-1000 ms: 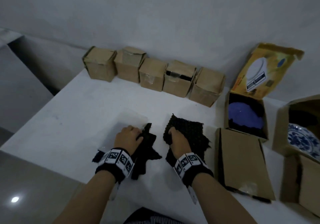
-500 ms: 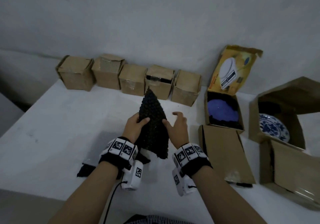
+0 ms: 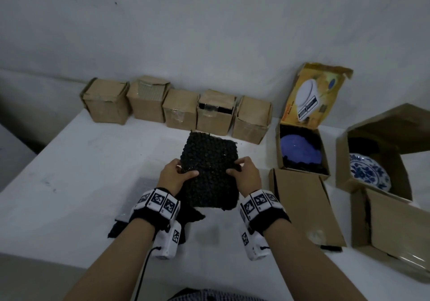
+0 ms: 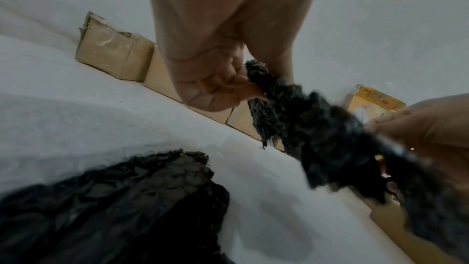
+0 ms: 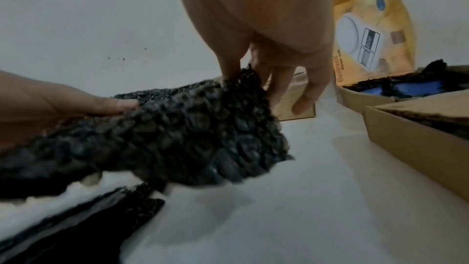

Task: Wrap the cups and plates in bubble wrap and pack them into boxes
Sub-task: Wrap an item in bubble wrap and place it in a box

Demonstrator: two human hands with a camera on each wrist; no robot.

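Note:
A sheet of black bubble wrap (image 3: 210,172) is held spread out above the white table (image 3: 81,172). My left hand (image 3: 179,175) pinches its left edge and my right hand (image 3: 239,169) pinches its right edge. In the left wrist view the left hand (image 4: 228,87) grips a bunched edge of the bubble wrap (image 4: 317,138). The right wrist view shows the right hand (image 5: 243,75) pinching the bubble wrap (image 5: 177,138) while its other fingers hang loose. A blue and white plate (image 3: 370,172) sits in an open box (image 3: 384,133) at the right. A blue plate (image 3: 300,149) lies in the yellow-lidded box (image 3: 279,147).
Several small closed cardboard boxes (image 3: 179,112) line the wall at the back. More black bubble wrap (image 3: 186,217) lies on the table under my wrists. A flat cardboard box (image 3: 304,203) lies right of my right hand, another (image 3: 395,226) at the far right.
The hands lifted the black bubble wrap off the table, first as a folded peak, and have now spread it flat between them. The view has tilted and shifted.

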